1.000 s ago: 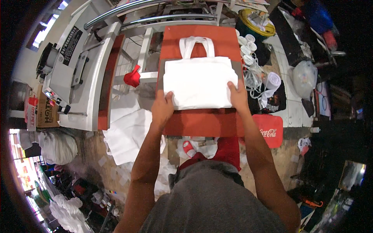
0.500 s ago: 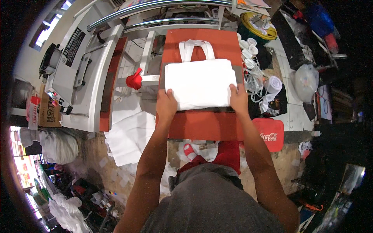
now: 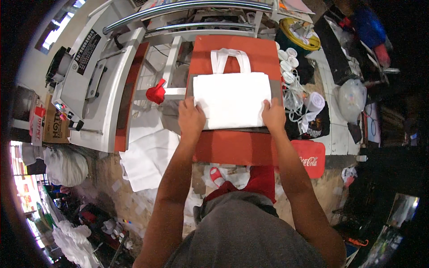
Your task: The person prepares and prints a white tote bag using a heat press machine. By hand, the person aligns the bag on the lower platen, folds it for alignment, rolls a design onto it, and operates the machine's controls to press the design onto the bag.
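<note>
A white tote bag (image 3: pixel 231 100) lies flat on a red-orange padded platen (image 3: pixel 237 147), its two handles (image 3: pixel 231 58) pointing away from me. My left hand (image 3: pixel 191 119) grips the bag's near left side, fingers at its edge. On the opposite side my right hand (image 3: pixel 273 118) holds the near right edge, thumb on top of the fabric. A dark strip of the platen shows around the bag. The undersides of both hands' fingers are partly hidden.
To the left stands a heat press head (image 3: pixel 94 89) with metal rails (image 3: pixel 187 11) behind. A red cloth (image 3: pixel 156 92) hangs on the frame, above white fabric sheets (image 3: pixel 147 156). At right sit white rolls (image 3: pixel 316 102), a red stool (image 3: pixel 308 158) and a yellow-rimmed bin (image 3: pixel 299 35).
My left hand's fingers have shifted at the bag's edge. Both hands keep hold of its sides, and the bag stays almost in place on the platen. The whole view has tilted slightly.
</note>
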The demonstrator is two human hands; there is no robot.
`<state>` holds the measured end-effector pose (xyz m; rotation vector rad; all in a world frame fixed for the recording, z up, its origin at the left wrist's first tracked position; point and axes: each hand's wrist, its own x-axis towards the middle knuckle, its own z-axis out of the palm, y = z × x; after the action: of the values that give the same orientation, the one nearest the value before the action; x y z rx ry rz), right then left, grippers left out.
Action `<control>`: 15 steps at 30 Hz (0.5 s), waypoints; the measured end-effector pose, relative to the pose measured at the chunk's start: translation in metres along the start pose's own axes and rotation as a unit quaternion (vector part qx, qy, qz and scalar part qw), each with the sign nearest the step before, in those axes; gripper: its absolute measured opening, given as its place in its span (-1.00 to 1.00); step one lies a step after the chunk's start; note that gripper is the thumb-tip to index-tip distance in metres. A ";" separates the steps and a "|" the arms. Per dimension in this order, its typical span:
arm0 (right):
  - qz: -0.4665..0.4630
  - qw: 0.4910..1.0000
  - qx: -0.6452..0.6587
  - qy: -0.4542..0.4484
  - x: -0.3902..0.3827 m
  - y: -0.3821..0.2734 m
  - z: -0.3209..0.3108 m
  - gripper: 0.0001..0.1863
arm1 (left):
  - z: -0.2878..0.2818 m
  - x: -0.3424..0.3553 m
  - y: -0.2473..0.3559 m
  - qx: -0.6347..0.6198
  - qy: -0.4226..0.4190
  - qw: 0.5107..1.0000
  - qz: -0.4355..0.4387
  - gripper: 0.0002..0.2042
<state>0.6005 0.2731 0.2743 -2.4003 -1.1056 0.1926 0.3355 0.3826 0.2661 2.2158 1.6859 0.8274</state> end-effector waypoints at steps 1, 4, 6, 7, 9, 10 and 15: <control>0.005 1.000 -0.004 -0.004 -0.001 -0.004 -0.001 -0.62 | 0.001 0.003 -0.005 0.038 -0.018 0.996 0.081 -0.66; 0.044 0.998 -0.007 -0.048 -0.003 -0.016 -0.005 -0.65 | 0.002 0.023 -0.018 0.141 -0.090 0.931 0.324 -0.44; 0.030 0.999 -0.011 -0.035 -0.001 -0.014 -0.005 -0.67 | 0.010 0.027 -0.018 0.089 -0.197 0.944 0.250 -0.43; -0.002 1.000 -0.015 -0.005 -0.001 -0.008 -0.001 -0.67 | 0.013 0.028 -0.019 0.064 -0.248 0.943 0.210 -0.43; -0.072 0.995 -0.061 0.042 -0.002 -0.007 -0.002 -0.63 | 0.017 0.016 0.002 0.072 -0.229 0.955 0.177 -0.36; -0.114 0.986 -0.104 0.057 -0.002 -0.012 -0.005 -0.57 | 0.017 0.009 0.013 0.097 -0.214 0.955 0.181 -0.34; -0.237 0.968 -0.076 0.011 -0.010 -0.056 0.016 -0.34 | 0.016 0.008 0.017 0.131 -0.180 0.956 0.192 -0.27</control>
<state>0.5510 0.3023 0.2867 -2.1745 -1.6951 -0.0830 0.3594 0.3874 0.2643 2.7222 1.2719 0.2456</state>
